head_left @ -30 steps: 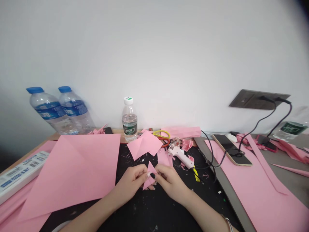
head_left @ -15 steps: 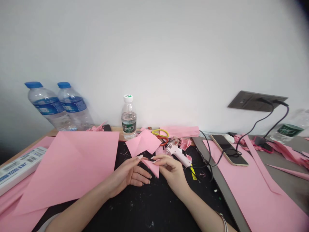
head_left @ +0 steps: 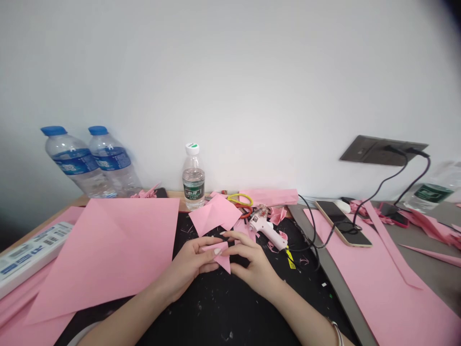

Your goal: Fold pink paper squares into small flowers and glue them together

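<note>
A small piece of pink paper (head_left: 224, 262), folded to a pointed triangle, is held over the black mat (head_left: 216, 317). My left hand (head_left: 190, 264) is closed on its left part, with the thumb pressed on top and fingers beneath. From the other side my right hand (head_left: 254, 262) curves around the paper, its fingertips on the upper right edge and its thumb by the right side. The fingers partly cover the folds. Just beyond my hands lies another folded pink paper (head_left: 211, 215), and right of it a pale pink glue gun (head_left: 270, 233) with a cord.
Large pink sheets lie at left (head_left: 122, 245) and right (head_left: 345, 278). A white box (head_left: 34, 254) rests at far left. Behind stand a small water bottle (head_left: 193, 185) and two blue-capped bottles. Yellow-handled scissors (head_left: 242, 198), a phone (head_left: 342, 223) and cables lie rightward.
The folded paper has been turned and lowered slightly. My left thumb has moved onto its face and the left fingers have curled under it. My right fingers have spread along its edge.
</note>
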{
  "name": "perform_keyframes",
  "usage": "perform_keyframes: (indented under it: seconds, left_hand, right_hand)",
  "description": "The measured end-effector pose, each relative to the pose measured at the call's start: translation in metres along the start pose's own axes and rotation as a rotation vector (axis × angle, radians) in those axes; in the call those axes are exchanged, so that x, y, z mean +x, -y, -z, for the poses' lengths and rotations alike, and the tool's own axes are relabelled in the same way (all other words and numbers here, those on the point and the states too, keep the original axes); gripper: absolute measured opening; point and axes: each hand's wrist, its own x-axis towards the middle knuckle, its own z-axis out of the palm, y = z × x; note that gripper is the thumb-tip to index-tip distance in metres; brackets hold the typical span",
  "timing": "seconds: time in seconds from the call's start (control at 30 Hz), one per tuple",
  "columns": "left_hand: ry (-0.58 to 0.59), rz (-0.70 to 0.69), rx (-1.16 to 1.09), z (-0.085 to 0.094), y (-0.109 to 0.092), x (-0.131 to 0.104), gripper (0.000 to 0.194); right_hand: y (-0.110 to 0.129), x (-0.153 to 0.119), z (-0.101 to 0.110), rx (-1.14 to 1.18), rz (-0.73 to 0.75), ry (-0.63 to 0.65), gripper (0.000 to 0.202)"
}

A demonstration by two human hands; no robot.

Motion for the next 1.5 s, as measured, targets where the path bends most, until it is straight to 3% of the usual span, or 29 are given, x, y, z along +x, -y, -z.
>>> perform_keyframes:
  seconds: [0.17, 0.4, 0.7, 0.9, 1.5]
  left_hand:
    - [0.009, 0.023, 0.055, -0.004, 0.0, -0.001, 0.034]
    - [0.028, 0.023, 0.069, -0.005, 0.002, -0.001, 0.039]
    - [0.037, -0.031, 0.122, -0.005, 0.006, 0.0, 0.043]
    - [0.038, -0.002, 0.036, -0.004, 0.005, 0.0, 0.044]
    - [-0.005, 0.083, 0.055, -0.014, -0.003, -0.006, 0.049]
  right_hand:
    - [-0.002, 0.001, 0.001, 0.067, -0.044, -0.051, 0.006]
    - [0.004, 0.003, -0.001, 0.098, -0.147, -0.061, 0.016]
    - [0.006, 0.002, -0.001, 0.049, -0.068, -0.03, 0.015]
    - [0.001, 0.005, 0.001, 0.153, -0.124, -0.047, 0.019]
    - [-0.006, 0.001, -0.013, 0.248, -0.259, -0.106, 0.018]
